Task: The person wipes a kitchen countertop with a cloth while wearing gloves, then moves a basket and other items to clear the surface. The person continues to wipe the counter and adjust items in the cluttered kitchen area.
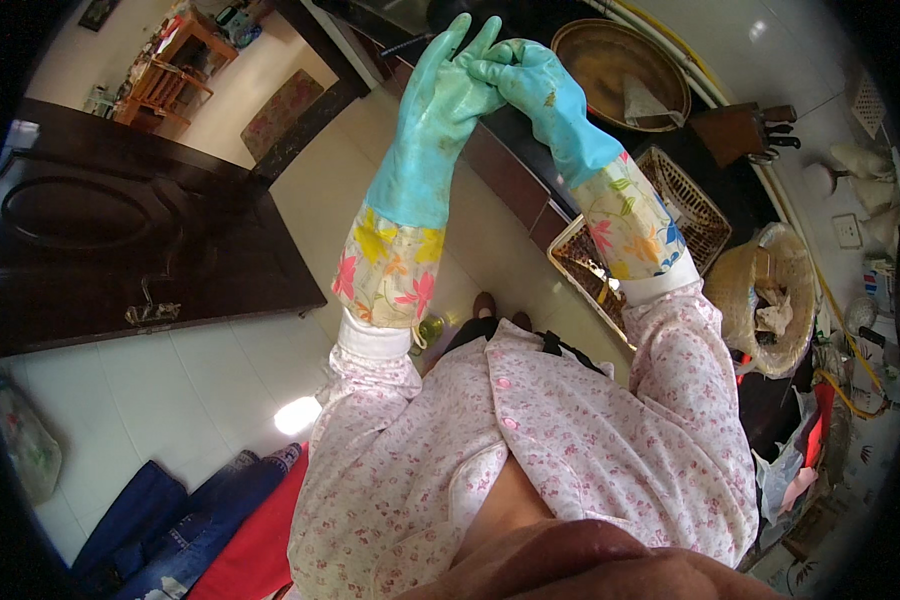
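Both my hands wear blue-green rubber gloves with long flowered cuffs. My left hand [440, 100] is raised in front of me, two of its fingers stretched up and apart. Right beside it, my right hand [545, 95] is closed, its fingers pinching the rubber glove near the fingers of my left hand. Dirt marks show on both gloves. The flowered cuff [390, 270] of the left glove reaches over a white sleeve end, and the right glove's cuff [630, 220] does the same.
On the dark counter to the right are a round brown tray [610, 45], a knife block [725, 135] and a wicker basket [715, 225]. A tall woven basket [808, 280] stands nearer. At left is a dark wooden door [100, 225]; jeans [215, 510] hang at lower left.
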Demonstrator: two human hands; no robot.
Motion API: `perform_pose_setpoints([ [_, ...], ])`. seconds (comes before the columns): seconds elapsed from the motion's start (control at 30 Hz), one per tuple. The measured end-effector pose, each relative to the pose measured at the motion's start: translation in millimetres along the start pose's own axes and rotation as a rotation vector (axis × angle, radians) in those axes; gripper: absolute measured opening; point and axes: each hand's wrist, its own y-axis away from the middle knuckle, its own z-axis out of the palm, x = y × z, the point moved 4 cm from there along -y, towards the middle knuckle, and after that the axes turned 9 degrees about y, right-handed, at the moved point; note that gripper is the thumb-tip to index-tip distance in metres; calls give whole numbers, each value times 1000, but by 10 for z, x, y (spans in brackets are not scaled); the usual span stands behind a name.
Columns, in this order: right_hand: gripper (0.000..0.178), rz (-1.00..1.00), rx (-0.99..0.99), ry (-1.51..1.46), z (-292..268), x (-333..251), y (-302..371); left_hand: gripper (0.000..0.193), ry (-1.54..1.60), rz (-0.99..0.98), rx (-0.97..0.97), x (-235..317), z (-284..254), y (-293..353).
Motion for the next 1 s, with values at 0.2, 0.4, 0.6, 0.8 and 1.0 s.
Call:
perform_pose_setpoints([
  [0.2,26,-93,1,-29,-41,121,-6,45,369,-152,159,70,443,67],
  [0.4,20,-126,-71,-207,44,-17,51,44,229,-70,159,169,315,80],
  [0.6,24,-197,-232,-297,231,-89,-5,42,425,-165,120,442,349,158],
  [0.8,51,-258,-309,-258,525,-165,-241,49,486,-53,-118,850,-203,-10],
  [1.0,66,-220,-195,-169,1092,-155,-550,45,641,208,321,1488,-116,-132],
])
